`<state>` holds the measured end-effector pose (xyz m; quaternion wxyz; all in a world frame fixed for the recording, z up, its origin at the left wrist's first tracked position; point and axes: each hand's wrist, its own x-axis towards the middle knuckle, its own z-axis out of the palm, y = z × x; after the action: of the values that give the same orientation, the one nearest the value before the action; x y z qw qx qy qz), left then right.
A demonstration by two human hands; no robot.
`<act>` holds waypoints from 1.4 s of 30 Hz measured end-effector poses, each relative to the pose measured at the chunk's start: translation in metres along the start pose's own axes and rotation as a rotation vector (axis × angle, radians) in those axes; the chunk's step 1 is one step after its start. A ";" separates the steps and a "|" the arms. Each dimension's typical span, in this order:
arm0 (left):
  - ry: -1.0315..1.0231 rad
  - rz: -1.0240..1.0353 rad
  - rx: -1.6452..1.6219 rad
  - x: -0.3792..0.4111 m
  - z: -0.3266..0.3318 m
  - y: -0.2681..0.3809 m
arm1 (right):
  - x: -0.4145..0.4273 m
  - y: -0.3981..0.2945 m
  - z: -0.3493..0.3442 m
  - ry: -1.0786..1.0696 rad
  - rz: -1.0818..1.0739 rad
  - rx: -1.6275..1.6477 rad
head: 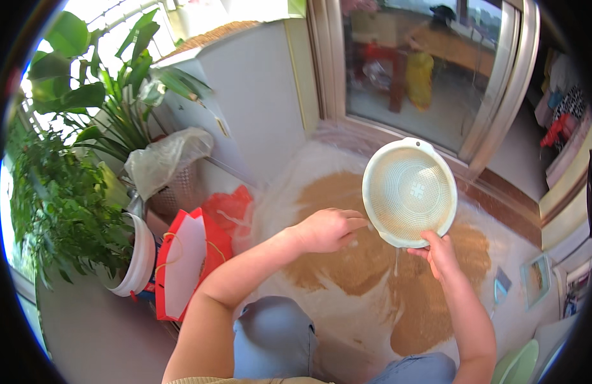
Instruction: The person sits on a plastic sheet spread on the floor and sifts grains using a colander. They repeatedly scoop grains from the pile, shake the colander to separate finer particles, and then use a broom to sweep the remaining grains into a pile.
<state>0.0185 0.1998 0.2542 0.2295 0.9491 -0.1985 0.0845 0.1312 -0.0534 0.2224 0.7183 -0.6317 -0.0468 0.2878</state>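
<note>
My right hand (439, 254) grips the lower rim of a white plastic colander (401, 192), thumb inside and fingers beneath. The colander is tilted so that its perforated inside faces me, and no contents show in it. My left hand (332, 229) hangs beside the colander's left rim with its fingers curled; whether it touches the rim or pinches anything is unclear. Below both hands, brown grain-like material (420, 307) lies in broad patches on a clear plastic sheet (334, 312) over the floor.
Left stand potted plants (60, 201), a red-and-white paper bag (185, 269) and a red plastic bag (231, 206). A sliding glass door (416, 81) is ahead. Right are a blue brush-like tool (501, 285), a clear container (536, 281) and a green basin (516, 365).
</note>
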 end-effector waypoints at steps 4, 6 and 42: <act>0.343 -0.069 -0.046 0.031 -0.035 0.030 | 0.020 -0.036 0.034 -0.018 -0.170 0.027; 0.589 -0.067 -0.051 0.045 -0.036 0.034 | 0.028 -0.045 0.046 0.007 -0.186 0.073; 0.661 -0.764 -0.178 0.018 0.079 -0.033 | 0.047 0.017 0.005 0.196 -0.144 -0.069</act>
<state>0.0540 0.1839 0.1763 0.3744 0.8532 0.2393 0.2732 0.1623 -0.0263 0.1937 0.7160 -0.6763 -0.0316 0.1703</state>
